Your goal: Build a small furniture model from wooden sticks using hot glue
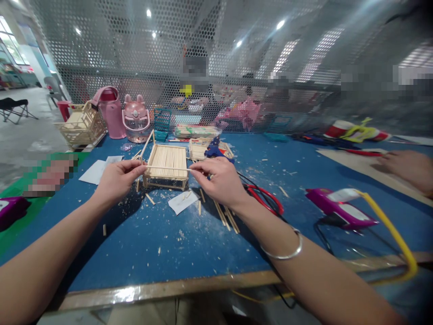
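Observation:
A thin wooden stick (167, 168) is stretched level between my two hands, in front of a small stick-built frame (167, 158) with a slatted top. My left hand (118, 178) pinches its left end. The fingers of my right hand (216, 178) close on the other end. One upright and a slanting stick (148, 143) rise from the frame's left side. Behind my right hand lies a blue glue gun (214, 148), beside a smaller stick-built piece (198, 150). A scrap of white paper (183, 201) and several loose sticks (226, 216) lie nearer me.
A finished-looking stick model (83, 124), a pink flask (111, 113) and a pink bottle (135, 119) stand at the back left. A perforated metal screen (135, 58) rises behind the table. To the right are a purple device (341, 210), red cable (267, 198) and another person's hand (406, 164).

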Demonstrator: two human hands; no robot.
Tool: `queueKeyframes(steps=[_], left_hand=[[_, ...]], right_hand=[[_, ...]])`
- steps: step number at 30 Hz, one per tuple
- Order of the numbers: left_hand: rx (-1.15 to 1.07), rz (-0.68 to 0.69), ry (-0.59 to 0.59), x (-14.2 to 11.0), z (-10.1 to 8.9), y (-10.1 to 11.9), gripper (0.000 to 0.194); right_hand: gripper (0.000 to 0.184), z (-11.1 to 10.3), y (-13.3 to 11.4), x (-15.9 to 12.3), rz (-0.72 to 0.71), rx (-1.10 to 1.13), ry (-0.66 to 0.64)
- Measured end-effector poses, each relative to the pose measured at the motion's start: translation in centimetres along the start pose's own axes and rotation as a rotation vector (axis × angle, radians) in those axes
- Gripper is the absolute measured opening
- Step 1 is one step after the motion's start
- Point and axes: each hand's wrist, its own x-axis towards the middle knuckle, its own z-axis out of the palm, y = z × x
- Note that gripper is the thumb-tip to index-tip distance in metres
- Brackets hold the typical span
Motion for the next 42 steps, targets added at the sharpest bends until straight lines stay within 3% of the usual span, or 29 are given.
queueKeyframes(steps=[9,11,13,16,18,21,25,28,30,31,33,34,35,38,40,42], left_hand=[[-0.016,0.033,-0.013,0.0,0.1,-0.3,0.029],[-0.004,0.096,0.112,-0.4,0.0,-0.2,0.036],[0.085,0.247,0.367,-1.2,-0.2,0.3,0.037],[0.292,0.735,0.654,-3.1,0.1,2.1,0.025],[0.434,0.861,0.476,-4.4,0.9,3.6,0.025],[0.611,0.743,0.188,-5.8,2.4,5.1,0.025],[0.531,0.575,-0.184,-6.3,3.3,4.8,0.026],[0.416,0.532,-0.258,-6.3,3.0,4.1,0.027],[0.364,0.5,-0.25,-6.2,2.7,3.9,0.027],[0.342,0.472,-0.235,-6.1,2.5,3.9,0.028],[0.303,0.42,-0.196,-6.0,2.3,4.0,0.029],[0.285,0.403,-0.175,-5.9,2.2,4.0,0.029],[0.268,0.393,-0.154,-5.8,2.1,4.1,0.03],[0.229,0.384,-0.113,-5.6,2.0,4.2,0.03],[0.215,0.379,-0.112,-5.5,2.0,4.0,0.03],[0.204,0.381,-0.119,-5.4,2.1,3.6,0.029]], right_hand=[[0.018,-0.1,0.2,0.0,-0.009,-0.006,-0.012],[0.017,-0.4,0.3,-0.1,-0.019,-0.035,0.023],[0.016,-0.9,0.3,-0.1,-0.045,-0.078,0.071],[0.016,-1.5,-0.2,-0.3,-0.145,-0.13,0.094],[0.016,-1.8,-0.9,-0.4,-0.233,-0.148,0.066],[0.016,-1.6,-2.0,-0.9,-0.344,-0.158,0.03],[0.016,-0.9,-3.2,-1.7,-0.416,-0.149,0.017],[0.015,-1.4,-3.3,-1.8,-0.457,-0.076,0.014],[0.014,-2.7,-2.7,-1.5,-0.413,-0.001,0.096],[0.018,-3.5,-2.2,-1.2,-0.331,0.022,0.184],[0.021,-5.1,-0.7,-0.9,-0.018,0.007,0.368],[0.02,-5.8,0.1,-0.8,0.125,-0.021,0.374],[0.019,-6.4,0.9,-1.0,0.245,-0.06,0.292],[0.018,-6.6,2.1,-2.2,0.441,-0.179,-0.2],[0.021,-5.7,1.9,-3.2,0.46,-0.2,-0.424],[0.024,-4.5,1.4,-3.8,0.43,-0.202,-0.505]])
